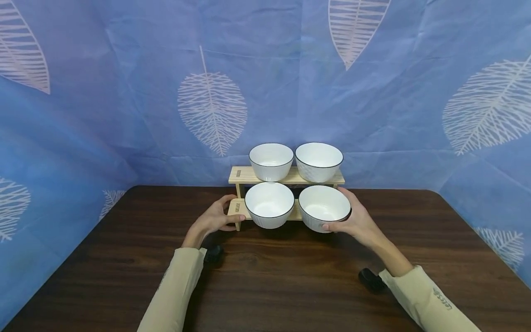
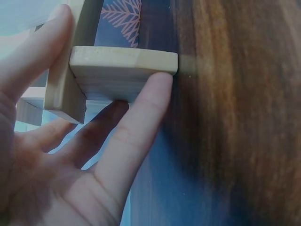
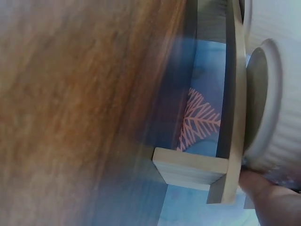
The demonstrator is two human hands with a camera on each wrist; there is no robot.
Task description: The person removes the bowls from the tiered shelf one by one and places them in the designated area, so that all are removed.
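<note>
A two-tier wooden rack (image 1: 286,175) carries white bowls with dark rims, two on each tier. My left hand (image 1: 215,216) grips the left end of the lower tier, thumb along its front edge. In the left wrist view a fingertip (image 2: 162,82) presses the rack's leg (image 2: 124,61). Over at the right, my right hand (image 1: 356,219) holds the front right bowl (image 1: 324,203), its thumb at the front and fingers around the far right side. The right wrist view shows this bowl (image 3: 287,108) tilted, part of its underside visible above the shelf board (image 3: 238,94).
Beside it on the lower tier sits the front left bowl (image 1: 269,203). Behind, on the upper tier, are the back left bowl (image 1: 271,159) and back right bowl (image 1: 318,159). A blue leaf-patterned cloth (image 1: 274,92) hangs behind the dark wooden table (image 1: 282,286).
</note>
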